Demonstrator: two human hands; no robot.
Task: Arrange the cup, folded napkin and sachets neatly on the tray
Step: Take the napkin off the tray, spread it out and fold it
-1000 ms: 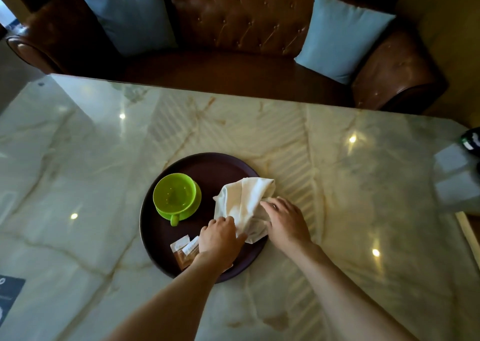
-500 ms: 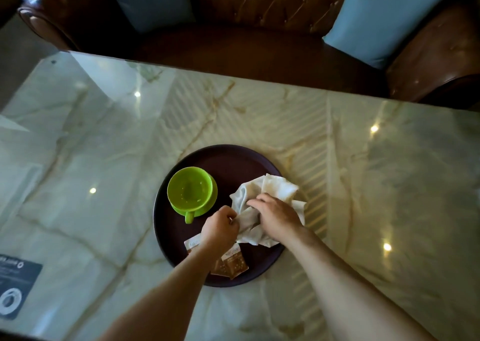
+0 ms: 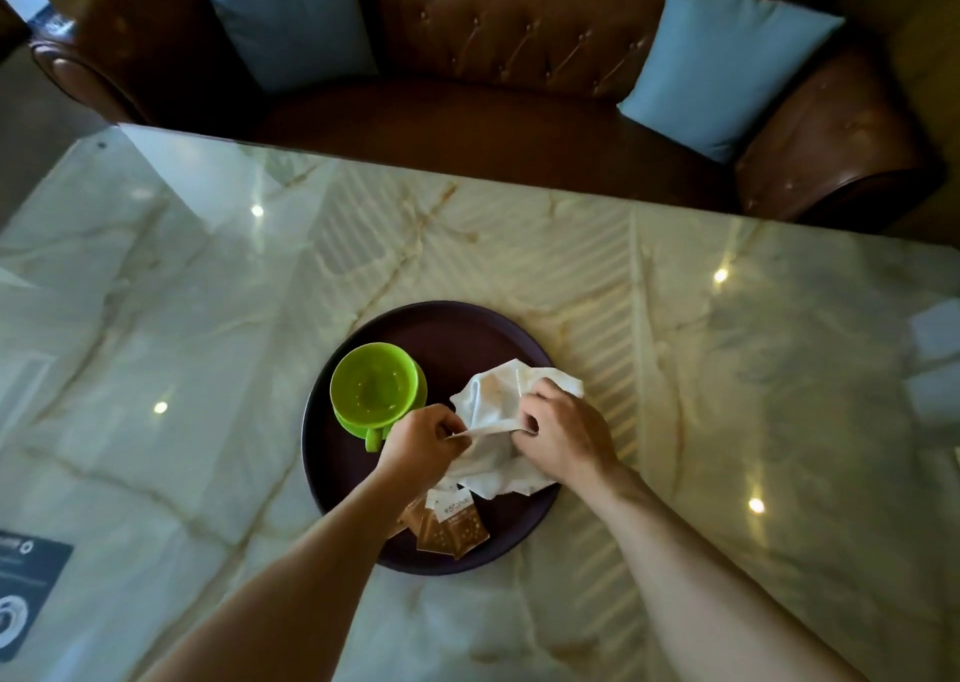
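A round dark purple tray [image 3: 457, 328] lies on the marble table. On its left part stands a lime green cup [image 3: 371, 387] on a matching saucer, handle toward me. A crumpled white napkin [image 3: 493, 400] lies on the tray's right part, reaching over the rim. My left hand [image 3: 421, 445] pinches the napkin's near left edge. My right hand [image 3: 561, 432] grips the cloth on its right side. Brown and white sachets [image 3: 449, 523] lie at the tray's near edge, partly under my left forearm.
The glossy marble table [image 3: 727, 369] stretches widely on all sides of the tray. A brown leather sofa [image 3: 493, 31] with two blue cushions [image 3: 722, 57] stands beyond the far edge. A dark printed card [image 3: 26, 582] lies at the near left.
Both hands have gathered and lifted the napkin's near edge between them; the cloth is more bunched. The sachets now show more beside my left forearm. The camera view shifted.
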